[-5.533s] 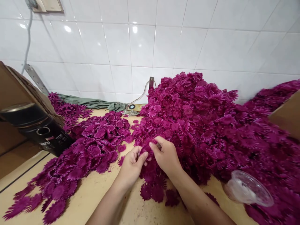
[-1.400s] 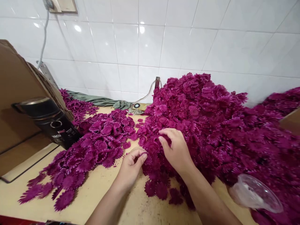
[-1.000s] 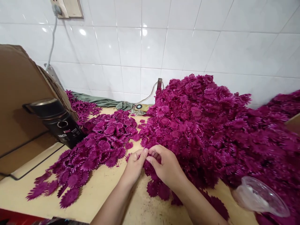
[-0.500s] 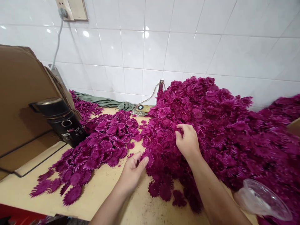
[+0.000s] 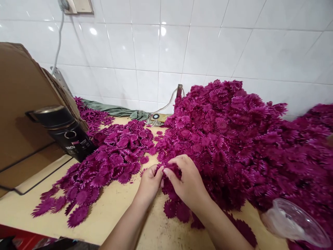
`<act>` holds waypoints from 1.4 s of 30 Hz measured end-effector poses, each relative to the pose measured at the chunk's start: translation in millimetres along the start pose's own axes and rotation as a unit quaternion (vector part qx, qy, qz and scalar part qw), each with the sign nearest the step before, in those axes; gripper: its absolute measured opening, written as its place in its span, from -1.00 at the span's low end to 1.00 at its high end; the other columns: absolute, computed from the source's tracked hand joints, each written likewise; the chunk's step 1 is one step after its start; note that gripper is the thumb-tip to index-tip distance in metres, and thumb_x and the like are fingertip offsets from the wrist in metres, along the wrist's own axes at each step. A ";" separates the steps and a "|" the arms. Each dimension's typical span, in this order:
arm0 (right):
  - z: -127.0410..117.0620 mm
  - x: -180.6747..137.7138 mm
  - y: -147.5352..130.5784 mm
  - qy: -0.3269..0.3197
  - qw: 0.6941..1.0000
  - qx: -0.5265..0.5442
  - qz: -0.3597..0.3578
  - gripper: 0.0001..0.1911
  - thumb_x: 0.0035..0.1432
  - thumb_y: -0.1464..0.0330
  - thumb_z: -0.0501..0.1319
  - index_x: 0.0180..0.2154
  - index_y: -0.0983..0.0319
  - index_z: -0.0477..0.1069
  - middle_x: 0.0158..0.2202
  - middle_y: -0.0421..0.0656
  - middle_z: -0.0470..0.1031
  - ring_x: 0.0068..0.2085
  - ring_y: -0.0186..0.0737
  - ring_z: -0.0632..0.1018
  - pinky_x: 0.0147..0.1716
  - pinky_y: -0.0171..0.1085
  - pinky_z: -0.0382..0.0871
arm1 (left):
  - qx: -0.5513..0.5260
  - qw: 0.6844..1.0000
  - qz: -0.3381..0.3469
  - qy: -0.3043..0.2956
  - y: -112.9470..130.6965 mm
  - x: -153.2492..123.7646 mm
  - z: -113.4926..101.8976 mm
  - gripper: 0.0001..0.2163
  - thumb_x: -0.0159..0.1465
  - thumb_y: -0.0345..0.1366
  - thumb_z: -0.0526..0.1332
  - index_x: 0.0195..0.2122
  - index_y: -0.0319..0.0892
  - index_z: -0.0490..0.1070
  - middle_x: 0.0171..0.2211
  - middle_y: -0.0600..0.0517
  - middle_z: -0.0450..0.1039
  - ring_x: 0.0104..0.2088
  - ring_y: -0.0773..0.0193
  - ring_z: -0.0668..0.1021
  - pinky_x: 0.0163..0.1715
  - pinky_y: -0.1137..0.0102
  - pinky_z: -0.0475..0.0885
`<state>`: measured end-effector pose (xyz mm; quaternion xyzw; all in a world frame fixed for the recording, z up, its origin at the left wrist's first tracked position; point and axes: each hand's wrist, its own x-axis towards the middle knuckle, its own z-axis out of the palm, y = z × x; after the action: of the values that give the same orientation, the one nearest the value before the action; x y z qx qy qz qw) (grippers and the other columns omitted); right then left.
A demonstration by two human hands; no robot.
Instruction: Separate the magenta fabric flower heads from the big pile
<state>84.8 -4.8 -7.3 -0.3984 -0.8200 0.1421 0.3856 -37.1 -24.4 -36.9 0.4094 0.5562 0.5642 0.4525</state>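
Note:
In the head view both my hands meet at the near left foot of a large heap of magenta artificial flower heads [image 5: 215,128]. My left hand [image 5: 151,182] is closed in a pinch, its thumb and fingertips on a magenta flower head [image 5: 173,169]. Curled over that same flower head from the right, my right hand [image 5: 188,184] has its thumb tip touching the left thumb. The fingers cover much of the piece. To the left spreads a smaller pile of flat, fringed magenta flower heads [image 5: 114,152].
A black vacuum bottle [image 5: 70,133] leans by a cardboard box [image 5: 28,93] at left. A clear plastic tub [image 5: 291,222] lies at the lower right. Green cloth [image 5: 111,109] and a small yellowish device [image 5: 160,117] sit along the tiled wall [image 5: 145,48].
My right hand has come down and left from the big heap to my left hand, and both now hold one flower head. The left hand has barely moved.

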 end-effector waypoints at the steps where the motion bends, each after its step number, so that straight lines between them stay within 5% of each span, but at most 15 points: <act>1: 1.8 -0.5 -0.7 -0.015 1.000 0.009 0.008 -0.91 0.06 0.38 0.13 -0.34 0.24 0.34 -0.35 -0.11 0.37 -0.26 -0.18 0.38 -0.23 -0.16 0.31 | -0.002 1.000 -0.006 0.001 0.3 0.7 0.5 -0.62 -0.08 0.02 0.21 -0.75 -0.15 0.16 -0.86 0.22 0.10 -0.78 0.49 0.15 -0.73 0.52 0.06; 6: 6.4 -0.9 -2.7 -0.064 0.997 0.045 0.025 -0.79 0.01 0.50 0.11 -0.24 0.23 0.32 -0.28 -0.13 0.38 -0.22 -0.23 0.41 -0.20 -0.24 0.30 | -0.011 1.000 -0.013 -0.022 2.7 -2.4 1.3 -0.57 -0.02 0.12 0.11 -0.70 -0.17 0.22 -0.81 0.17 0.18 -0.74 0.44 0.24 -0.68 0.49 0.16; 9: 9.8 -0.7 -3.9 -0.048 0.998 -0.023 0.028 -0.81 0.04 0.55 0.02 -0.35 0.23 0.35 -0.35 -0.13 0.39 -0.29 -0.23 0.42 -0.25 -0.25 0.29 | -0.021 0.998 0.020 -0.059 2.4 -6.8 2.9 -0.63 0.04 0.05 0.12 -0.62 -0.19 0.28 -0.68 0.12 0.29 -0.60 0.37 0.34 -0.52 0.45 0.28; 14: 14.1 9.7 8.5 0.022 0.990 -0.131 0.049 -0.78 0.06 0.56 -0.05 -0.42 0.25 0.32 -0.43 -0.08 0.39 -0.38 -0.18 0.41 -0.33 -0.23 0.26 | -0.006 0.996 0.030 -0.087 1.8 -14.6 5.2 -0.75 0.05 -0.09 0.19 -0.53 -0.18 0.29 -0.63 0.12 0.32 -0.56 0.36 0.37 -0.48 0.44 0.31; 18: -2.6 31.0 37.8 0.142 0.975 -0.130 0.113 -0.82 0.02 0.54 -0.03 -0.40 0.26 0.30 -0.42 -0.05 0.39 -0.40 -0.15 0.40 -0.34 -0.20 0.28 | 0.021 0.998 0.007 -0.056 6.5 -21.4 -0.6 -0.75 0.03 -0.11 0.20 -0.60 -0.17 0.28 -0.70 0.13 0.31 -0.61 0.37 0.37 -0.53 0.45 0.30; 21: -17.8 39.5 46.9 0.182 0.974 -0.091 0.094 -0.82 -0.05 0.56 0.00 -0.41 0.27 0.30 -0.38 -0.04 0.38 -0.30 -0.12 0.42 -0.23 -0.15 0.29 | 0.014 0.999 -0.001 -0.036 10.6 -19.7 -5.9 -0.73 -0.02 -0.09 0.21 -0.66 -0.17 0.26 -0.73 0.13 0.30 -0.64 0.38 0.35 -0.55 0.45 0.29; 25: -18.9 29.2 26.0 0.078 0.996 0.030 0.020 -0.78 -0.03 0.55 0.03 -0.32 0.25 0.34 -0.27 -0.07 0.40 -0.19 -0.19 0.42 -0.12 -0.19 0.28 | 0.015 1.000 0.008 -0.023 11.4 -9.3 -5.5 -0.67 -0.04 -0.05 0.22 -0.72 -0.17 0.23 -0.76 0.14 0.25 -0.68 0.42 0.29 -0.59 0.47 0.22; 29: -5.3 13.3 4.0 -0.082 0.988 0.120 0.049 -0.85 0.04 0.43 0.10 -0.29 0.22 0.37 -0.34 -0.15 0.44 -0.31 -0.27 0.45 -0.26 -0.26 0.34 | -0.012 1.000 0.009 -0.019 5.9 -2.3 -0.5 -0.59 -0.11 0.06 0.23 -0.73 -0.17 0.17 -0.79 0.21 0.11 -0.72 0.48 0.16 -0.67 0.50 0.07; 34: 1.8 8.2 0.4 -0.157 0.966 0.178 0.100 -0.91 0.02 0.48 0.09 -0.38 0.25 0.34 -0.44 -0.19 0.44 -0.41 -0.32 0.45 -0.38 -0.33 0.33 | -0.042 0.999 -0.023 -0.022 0.4 -5.0 2.8 -0.57 -0.07 0.14 0.17 -0.66 -0.18 0.20 -0.78 0.22 0.09 -0.72 0.48 0.14 -0.68 0.50 0.04; 38: 3.3 10.7 1.3 -0.132 0.983 0.081 0.094 -0.87 -0.03 0.56 0.05 -0.47 0.24 0.30 -0.50 -0.19 0.41 -0.44 -0.29 0.43 -0.39 -0.30 0.30 | -0.024 0.999 -0.025 -0.040 2.5 -10.1 4.1 -0.56 0.02 0.14 0.07 -0.64 -0.18 0.21 -0.74 0.15 0.19 -0.67 0.41 0.26 -0.62 0.47 0.16; 42: 2.0 24.2 23.4 0.021 0.991 -0.071 0.108 -0.80 -0.07 0.61 0.00 -0.47 0.25 0.30 -0.44 -0.08 0.41 -0.35 -0.17 0.42 -0.30 -0.21 0.29 | 0.013 0.998 0.042 -0.047 9.0 -16.5 2.2 -0.67 0.03 0.01 0.15 -0.61 -0.17 0.23 -0.67 0.17 0.17 -0.61 0.40 0.26 -0.57 0.48 0.20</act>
<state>86.7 28.8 -8.7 -0.5144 -0.7715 0.1156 0.3560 -31.2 -39.5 -27.2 0.4647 0.5241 0.5555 0.4482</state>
